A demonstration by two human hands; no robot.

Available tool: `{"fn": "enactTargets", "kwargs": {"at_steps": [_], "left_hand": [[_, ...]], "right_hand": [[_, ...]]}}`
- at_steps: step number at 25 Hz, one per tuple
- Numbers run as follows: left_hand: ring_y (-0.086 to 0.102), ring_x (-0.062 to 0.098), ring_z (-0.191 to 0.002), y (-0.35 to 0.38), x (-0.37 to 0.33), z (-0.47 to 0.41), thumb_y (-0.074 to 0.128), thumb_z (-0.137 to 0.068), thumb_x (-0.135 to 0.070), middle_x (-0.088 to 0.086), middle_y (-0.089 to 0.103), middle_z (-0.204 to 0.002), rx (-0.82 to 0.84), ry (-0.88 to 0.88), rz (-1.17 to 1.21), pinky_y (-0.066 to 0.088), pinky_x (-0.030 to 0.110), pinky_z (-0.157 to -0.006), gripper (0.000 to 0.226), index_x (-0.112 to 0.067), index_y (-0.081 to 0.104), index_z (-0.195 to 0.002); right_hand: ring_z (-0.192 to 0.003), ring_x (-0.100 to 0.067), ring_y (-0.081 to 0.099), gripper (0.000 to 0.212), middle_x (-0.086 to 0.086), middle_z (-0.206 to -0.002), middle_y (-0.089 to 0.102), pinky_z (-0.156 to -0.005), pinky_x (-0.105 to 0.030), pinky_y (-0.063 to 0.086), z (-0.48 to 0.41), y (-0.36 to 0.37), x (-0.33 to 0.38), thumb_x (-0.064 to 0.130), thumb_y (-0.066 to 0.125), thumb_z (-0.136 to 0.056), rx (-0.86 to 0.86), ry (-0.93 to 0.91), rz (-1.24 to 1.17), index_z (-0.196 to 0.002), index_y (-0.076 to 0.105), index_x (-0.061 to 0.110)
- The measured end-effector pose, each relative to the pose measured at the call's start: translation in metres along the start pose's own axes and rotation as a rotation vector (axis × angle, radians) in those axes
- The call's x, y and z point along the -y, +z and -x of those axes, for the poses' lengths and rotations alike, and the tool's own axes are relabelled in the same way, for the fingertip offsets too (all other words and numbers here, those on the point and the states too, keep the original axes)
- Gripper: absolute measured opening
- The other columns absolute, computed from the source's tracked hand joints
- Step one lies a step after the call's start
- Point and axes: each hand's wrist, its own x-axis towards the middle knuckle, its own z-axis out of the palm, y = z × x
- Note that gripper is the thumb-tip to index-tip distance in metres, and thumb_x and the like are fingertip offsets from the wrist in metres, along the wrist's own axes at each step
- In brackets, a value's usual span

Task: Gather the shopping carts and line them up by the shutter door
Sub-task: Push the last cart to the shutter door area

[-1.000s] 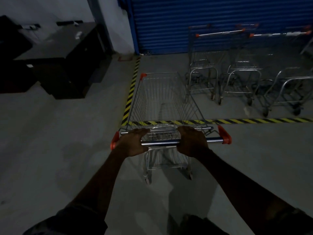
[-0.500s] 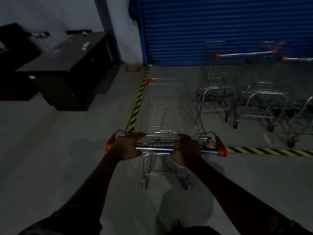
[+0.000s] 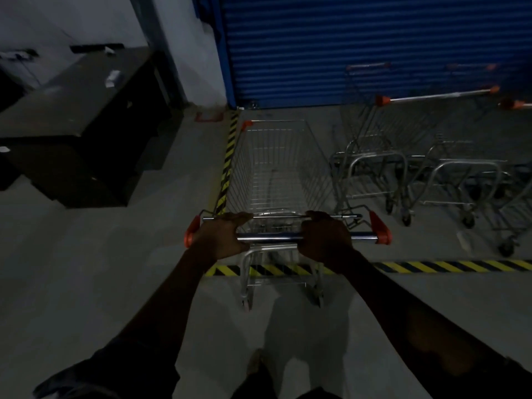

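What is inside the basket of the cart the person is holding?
No goods show inside the basket: only wire mesh, with floor seen through it. Its near end is partly covered by the handle bar and by the left hand and right hand gripping it.

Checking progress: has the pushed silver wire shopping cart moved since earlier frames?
Yes. The pushed silver wire shopping cart has rolled forward over the yellow-black floor tape toward the blue shutter door.

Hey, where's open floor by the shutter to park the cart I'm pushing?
Bare floor lies ahead of the cart, up to the shutter door, between the striped tape on the left and the nearest parked cart. More lies between that tape and the dark cabinet. The right side is crowded with parked carts.
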Motion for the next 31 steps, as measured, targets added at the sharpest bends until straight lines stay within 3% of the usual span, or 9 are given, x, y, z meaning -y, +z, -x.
{"fn": "enactTargets", "kwargs": {"at_steps": [4,8,15,19,23,27,31], "left_hand": [[0.044,0.019,-0.143,-0.019,0.046,-0.073,0.076,-0.081,-0.055,-0.005,0.042,-0.159,0.040,0.058,0.038,0.038,0.033,-0.113,0.089,-0.036,0.035,-0.157],[0.042,0.017,-0.144,-0.027,0.075,-0.142,0.073,-0.081,-0.052,-0.008,0.041,-0.159,0.052,0.069,0.073,0.037,0.036,-0.117,0.087,-0.036,0.034,-0.157],[0.039,0.016,-0.145,-0.050,0.105,-0.253,0.071,-0.088,-0.050,-0.009,0.037,-0.161,0.007,0.062,0.011,0.030,0.032,-0.115,0.082,-0.038,0.030,-0.158],[0.053,0.019,-0.135,-0.056,0.130,-0.320,0.078,-0.078,-0.048,-0.001,0.052,-0.151,0.033,0.017,0.040,0.042,0.032,-0.108,0.087,-0.039,0.037,-0.155],[0.053,0.020,-0.135,-0.057,0.143,-0.378,0.080,-0.075,-0.046,-0.002,0.052,-0.151,0.016,-0.011,0.043,0.043,0.031,-0.108,0.089,-0.038,0.040,-0.154],[0.050,0.019,-0.137,-0.058,0.149,-0.431,0.078,-0.072,-0.051,-0.002,0.051,-0.152,0.033,-0.021,0.062,0.042,0.033,-0.108,0.092,-0.041,0.037,-0.154],[0.044,0.021,-0.142,-0.062,0.159,-0.482,0.079,-0.078,-0.050,-0.003,0.044,-0.158,0.039,0.022,0.059,0.037,0.033,-0.114,0.091,-0.036,0.035,-0.157]], "right_hand": [[-0.149,-0.021,0.036,0.052,-0.003,-0.156,0.047,-0.111,-0.040,0.041,-0.078,-0.016,-0.009,0.046,0.070,-0.086,0.042,-0.019,-0.054,-0.132,0.067,0.022],[-0.147,-0.029,0.037,0.075,-0.006,-0.160,0.040,-0.112,-0.049,0.042,-0.143,-0.016,-0.034,0.060,0.045,-0.076,0.029,0.097,0.023,-0.140,0.059,0.022],[-0.148,-0.027,0.036,0.047,-0.003,-0.164,0.035,-0.111,-0.046,0.040,-0.268,-0.028,-0.066,0.049,0.061,-0.086,0.079,0.123,0.092,-0.126,0.068,0.026],[-0.148,-0.030,0.034,0.048,-0.004,-0.165,0.032,-0.112,-0.048,0.039,-0.335,-0.036,-0.081,0.048,0.059,-0.088,0.093,0.108,0.094,-0.129,0.065,0.024],[-0.149,-0.030,0.032,0.049,-0.005,-0.165,0.032,-0.113,-0.052,0.038,-0.391,-0.048,-0.103,0.050,0.056,-0.091,0.132,0.062,0.115,-0.133,0.063,0.025],[-0.151,-0.025,0.030,0.046,-0.003,-0.163,0.036,-0.115,-0.044,0.038,-0.437,-0.057,-0.128,0.046,0.058,-0.090,0.112,0.065,0.088,-0.132,0.065,0.026],[-0.142,-0.031,0.043,0.056,-0.007,-0.151,0.050,-0.109,-0.048,0.044,-0.483,-0.060,-0.148,0.053,0.050,-0.078,0.117,0.081,0.077,-0.121,0.070,0.025]]}}
